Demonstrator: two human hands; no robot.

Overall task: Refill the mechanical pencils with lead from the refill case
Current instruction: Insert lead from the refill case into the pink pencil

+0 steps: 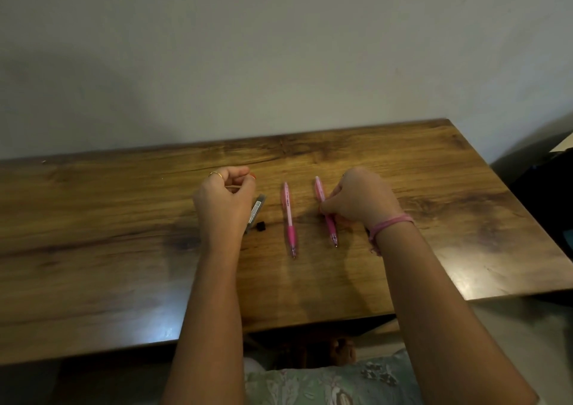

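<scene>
Two pink mechanical pencils lie side by side on the wooden table [124, 249], tips toward me. The left pencil [288, 218] lies free. My right hand [359, 201] pinches the middle of the right pencil [325, 210], which still rests on the table. A grey lead refill case [255, 210] lies beside my left hand [224, 206], partly hidden under it, with its small black cap [261, 226] off and lying close by. My left hand's fingers are curled together above the case's far end; I cannot see whether they hold a lead.
A plain wall rises behind the table's far edge. The table's right edge [508, 206] drops off to a dark object on the floor side [548, 193]. A patterned garment covers my lap below the near edge.
</scene>
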